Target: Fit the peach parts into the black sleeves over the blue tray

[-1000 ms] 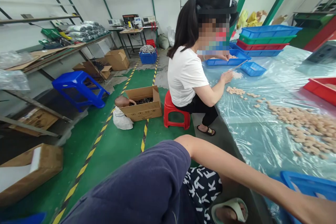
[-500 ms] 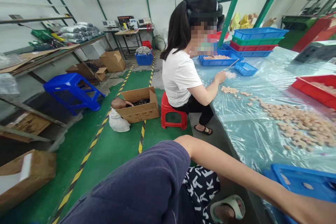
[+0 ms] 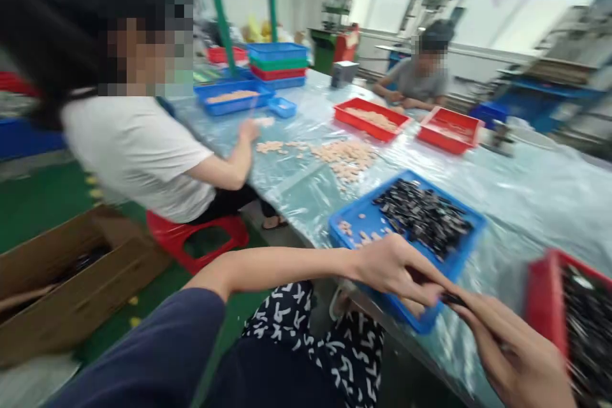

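My left hand (image 3: 396, 271) and my right hand (image 3: 511, 338) meet over the front right edge of a blue tray (image 3: 337, 220). Between their fingertips is a small black piece (image 3: 452, 299), its details blurred; the fingers of both hands are closed on it. Inside the tray lie a heap of black pieces (image 3: 425, 213) and several small beige pieces (image 3: 345, 227), partly hidden by my left hand. To the right of my right hand stands a red bin (image 3: 540, 296) full of black pieces.
A person in white (image 3: 138, 153) sits at the left on a red stool (image 3: 229, 229), beside a cardboard box (image 3: 95, 287). Loose beige pieces (image 3: 344, 156) cover part of the table. Red trays (image 3: 344, 116) stand farther back, near another person (image 3: 411, 80).
The view has swung right toward the table. Both hands and the black piece between them are now visible, with the whole blue tray, the red bin and the second person.
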`<state>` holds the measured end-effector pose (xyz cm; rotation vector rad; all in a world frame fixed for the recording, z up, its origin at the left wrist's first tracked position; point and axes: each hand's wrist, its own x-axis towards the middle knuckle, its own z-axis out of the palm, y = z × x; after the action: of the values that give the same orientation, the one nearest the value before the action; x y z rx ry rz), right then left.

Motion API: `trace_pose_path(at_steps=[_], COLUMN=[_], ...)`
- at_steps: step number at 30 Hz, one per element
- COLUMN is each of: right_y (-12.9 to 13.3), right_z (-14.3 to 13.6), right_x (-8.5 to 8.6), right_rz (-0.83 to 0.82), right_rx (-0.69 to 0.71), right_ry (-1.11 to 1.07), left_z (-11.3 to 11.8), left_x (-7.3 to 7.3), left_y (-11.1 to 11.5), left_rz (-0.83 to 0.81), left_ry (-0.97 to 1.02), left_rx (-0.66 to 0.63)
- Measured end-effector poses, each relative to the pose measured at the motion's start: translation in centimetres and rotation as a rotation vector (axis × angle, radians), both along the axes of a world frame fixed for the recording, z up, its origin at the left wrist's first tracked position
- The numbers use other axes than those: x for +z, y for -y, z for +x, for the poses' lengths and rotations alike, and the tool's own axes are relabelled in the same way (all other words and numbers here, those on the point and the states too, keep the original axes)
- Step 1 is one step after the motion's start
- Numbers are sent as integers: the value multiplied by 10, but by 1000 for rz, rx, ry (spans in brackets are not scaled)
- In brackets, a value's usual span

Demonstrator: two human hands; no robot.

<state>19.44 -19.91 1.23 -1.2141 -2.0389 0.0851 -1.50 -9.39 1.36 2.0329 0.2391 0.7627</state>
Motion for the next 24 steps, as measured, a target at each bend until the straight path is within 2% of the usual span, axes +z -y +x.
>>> trace_pose_path(at_steps=[2,4,7,11,13,15,18,21,24], right_y=[12,18,30,60,70,73,66,54,45], right_z=[-9,-7,23,93,122,137,128,95,58], right_x=[10,16,14,-11,-27,-38,-38,-23,-10], right_rz=[-27,-41,22,40,35,55,71,102,154], right_rx=[-5,-65,-282,-647,-697,-706,-659,-552,-475], right_ry=[-14,-25,45,254,364,450,461,382,281], left_z=[2,-2,-20,-42,-40,-27,7,38,50], left_x=[-1,4,12,15,12,6,-6,-17,-16], left_y=[1,-3,-25,-68,-85,-98,-114,-128,-129], left_rz=[-61,-99,51,435,562,640,756,926,1011], left_ry=[55,75,13,-458,-633,-689,-753,-823,-822], left_rx=[-13,37,149,94,91,128,123,67,71])
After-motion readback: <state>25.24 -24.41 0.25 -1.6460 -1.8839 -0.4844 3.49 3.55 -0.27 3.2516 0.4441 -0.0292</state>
